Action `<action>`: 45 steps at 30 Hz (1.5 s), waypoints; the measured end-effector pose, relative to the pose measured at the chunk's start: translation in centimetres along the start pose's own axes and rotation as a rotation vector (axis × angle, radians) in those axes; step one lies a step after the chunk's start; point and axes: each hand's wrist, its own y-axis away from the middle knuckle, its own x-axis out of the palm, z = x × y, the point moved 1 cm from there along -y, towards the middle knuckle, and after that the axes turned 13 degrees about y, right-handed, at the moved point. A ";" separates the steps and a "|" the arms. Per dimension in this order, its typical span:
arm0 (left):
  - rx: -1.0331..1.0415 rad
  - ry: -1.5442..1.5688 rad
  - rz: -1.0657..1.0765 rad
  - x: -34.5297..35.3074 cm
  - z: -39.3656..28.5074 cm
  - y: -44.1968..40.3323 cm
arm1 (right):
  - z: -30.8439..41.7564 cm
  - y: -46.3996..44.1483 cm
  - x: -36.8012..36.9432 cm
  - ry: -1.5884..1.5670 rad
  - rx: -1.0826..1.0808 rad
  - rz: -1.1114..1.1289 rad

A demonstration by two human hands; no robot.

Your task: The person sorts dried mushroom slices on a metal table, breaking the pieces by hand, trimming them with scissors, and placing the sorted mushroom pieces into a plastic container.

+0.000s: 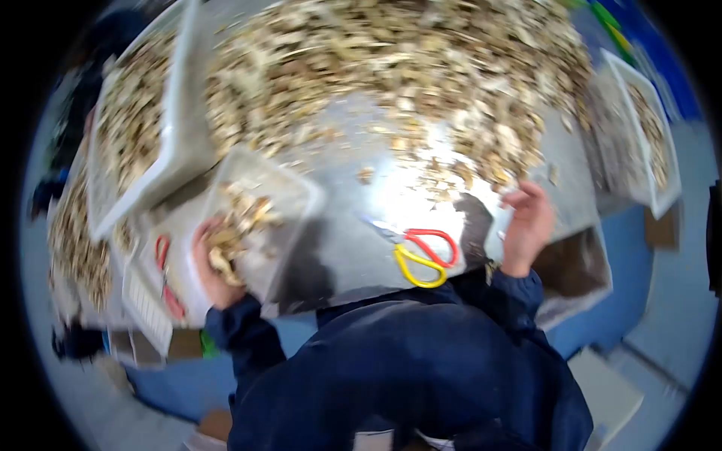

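Note:
My left hand (211, 264) is at the left side of a small white tray (301, 197), its fingers closed round some pale brown pieces (223, 263) that look like dried mushroom slices. More slices (252, 209) lie inside that tray. My right hand (529, 227) is at the near right edge of a big heap of the slices (391, 56), fingers apart and slightly curled, with nothing plainly held. Between the hands, scissors (425, 258) with one red and one yellow handle rest on the metal table (342, 259). Motion blurs the picture.
A large white bin (188, 143) full of slices stands at the left, another bin (639, 143) at the right. Red-handled scissors (167, 278) lie left of my left hand by a white slotted basket (144, 308). An open box (575, 270) is below the table's right edge.

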 end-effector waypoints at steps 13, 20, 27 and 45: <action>-0.918 0.592 0.475 20.7 7.8 3.8 | -1.5 3.1 2.0 0.708 0.164 0.307; -0.746 0.841 0.261 24.2 11.7 7.5 | -2.7 2.2 6.1 1.107 -0.098 0.317; -1.120 0.782 0.534 23.9 11.4 9.3 | 1.7 -0.3 3.5 0.720 0.232 0.281; -1.277 0.838 0.660 23.1 12.2 7.4 | -1.7 -3.5 4.6 0.748 0.213 0.339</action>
